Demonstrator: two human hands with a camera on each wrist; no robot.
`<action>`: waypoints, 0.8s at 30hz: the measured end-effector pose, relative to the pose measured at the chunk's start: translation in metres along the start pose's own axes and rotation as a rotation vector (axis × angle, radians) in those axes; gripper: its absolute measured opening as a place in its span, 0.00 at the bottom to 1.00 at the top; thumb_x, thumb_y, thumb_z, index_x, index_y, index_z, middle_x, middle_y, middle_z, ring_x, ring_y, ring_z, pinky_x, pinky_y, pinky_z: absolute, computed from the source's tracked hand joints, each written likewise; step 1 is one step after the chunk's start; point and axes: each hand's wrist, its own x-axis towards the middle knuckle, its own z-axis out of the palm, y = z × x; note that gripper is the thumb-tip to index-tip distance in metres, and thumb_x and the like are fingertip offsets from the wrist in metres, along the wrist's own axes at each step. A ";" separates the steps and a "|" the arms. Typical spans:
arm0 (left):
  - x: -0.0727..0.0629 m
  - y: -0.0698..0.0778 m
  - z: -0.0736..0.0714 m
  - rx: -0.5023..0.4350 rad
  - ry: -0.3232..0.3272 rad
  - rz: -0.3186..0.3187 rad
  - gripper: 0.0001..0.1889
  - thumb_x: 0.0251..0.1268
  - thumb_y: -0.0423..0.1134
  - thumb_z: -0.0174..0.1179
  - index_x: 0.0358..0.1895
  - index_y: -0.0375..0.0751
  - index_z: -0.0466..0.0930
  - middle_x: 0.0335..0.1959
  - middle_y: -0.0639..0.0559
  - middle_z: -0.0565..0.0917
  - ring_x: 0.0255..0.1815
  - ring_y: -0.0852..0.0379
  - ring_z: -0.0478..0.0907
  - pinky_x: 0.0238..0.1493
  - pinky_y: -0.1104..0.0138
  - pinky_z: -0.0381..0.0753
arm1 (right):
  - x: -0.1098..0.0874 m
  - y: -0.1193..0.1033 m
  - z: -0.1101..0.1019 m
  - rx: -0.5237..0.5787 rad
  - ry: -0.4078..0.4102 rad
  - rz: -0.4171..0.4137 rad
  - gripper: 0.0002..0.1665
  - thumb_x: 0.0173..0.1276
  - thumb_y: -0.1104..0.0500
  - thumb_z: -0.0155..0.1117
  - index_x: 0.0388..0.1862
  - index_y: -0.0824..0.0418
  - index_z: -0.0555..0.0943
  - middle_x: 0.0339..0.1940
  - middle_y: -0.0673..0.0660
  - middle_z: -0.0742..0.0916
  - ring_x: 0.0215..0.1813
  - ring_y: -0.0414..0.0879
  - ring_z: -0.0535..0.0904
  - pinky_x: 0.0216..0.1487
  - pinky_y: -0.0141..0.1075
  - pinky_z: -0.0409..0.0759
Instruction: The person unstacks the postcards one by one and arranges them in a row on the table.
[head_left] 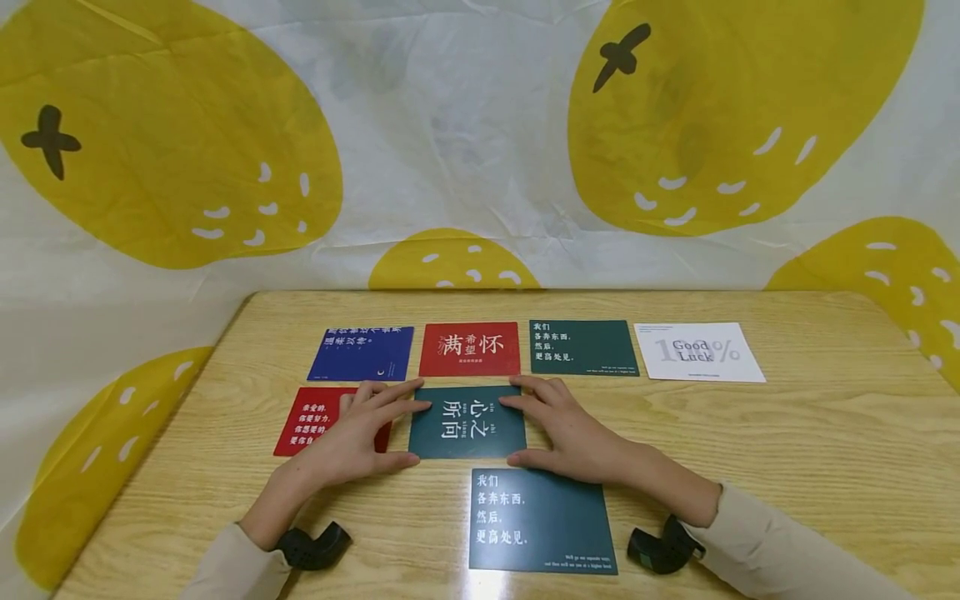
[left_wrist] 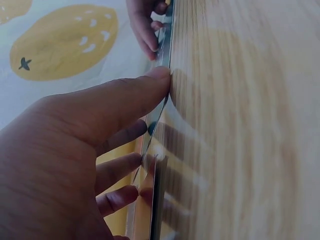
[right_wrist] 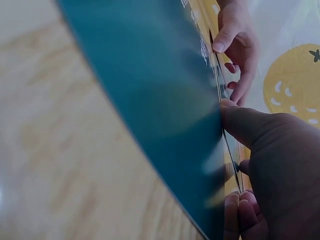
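Note:
A green card [head_left: 468,422] with white characters lies flat on the table in the middle of the head view, its text turned sideways. My left hand [head_left: 356,433] is spread at its left side, thumb and fingertips touching the edge. Over the right end rests my right hand [head_left: 570,429], fingertips at the top corner and thumb by the lower one. Beneath the left hand, a red card [head_left: 303,421] is partly hidden. Closer to me sits another green card [head_left: 540,521], its upper edge just below the right thumb.
Along the back runs a row of cards: a blue one [head_left: 360,354], a red one [head_left: 470,350], a green one [head_left: 592,350] and a white one [head_left: 701,352]. The wooden table [head_left: 840,467] ends at a white cloth [head_left: 465,125] printed with yellow fruit.

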 end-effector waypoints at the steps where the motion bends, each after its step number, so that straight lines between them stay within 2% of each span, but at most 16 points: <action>1: 0.000 0.000 0.000 0.001 0.001 0.000 0.37 0.45 0.50 0.74 0.65 0.55 0.73 0.73 0.53 0.61 0.63 0.50 0.57 0.45 0.55 0.57 | 0.000 0.000 0.000 0.001 0.000 0.002 0.42 0.59 0.41 0.69 0.69 0.55 0.69 0.73 0.56 0.62 0.70 0.52 0.54 0.63 0.49 0.67; 17: 0.001 0.001 -0.001 -0.012 0.003 0.009 0.35 0.48 0.50 0.72 0.65 0.57 0.73 0.72 0.56 0.62 0.63 0.54 0.56 0.44 0.58 0.58 | 0.000 -0.003 -0.002 0.019 0.002 0.023 0.42 0.58 0.43 0.70 0.69 0.55 0.69 0.73 0.58 0.63 0.71 0.52 0.53 0.64 0.49 0.67; 24: 0.001 0.009 -0.005 -0.081 0.016 0.025 0.38 0.48 0.49 0.73 0.67 0.59 0.70 0.71 0.58 0.62 0.64 0.56 0.57 0.53 0.53 0.63 | -0.001 -0.005 -0.008 0.060 0.007 0.044 0.44 0.57 0.42 0.72 0.70 0.54 0.68 0.73 0.59 0.62 0.71 0.53 0.54 0.65 0.51 0.66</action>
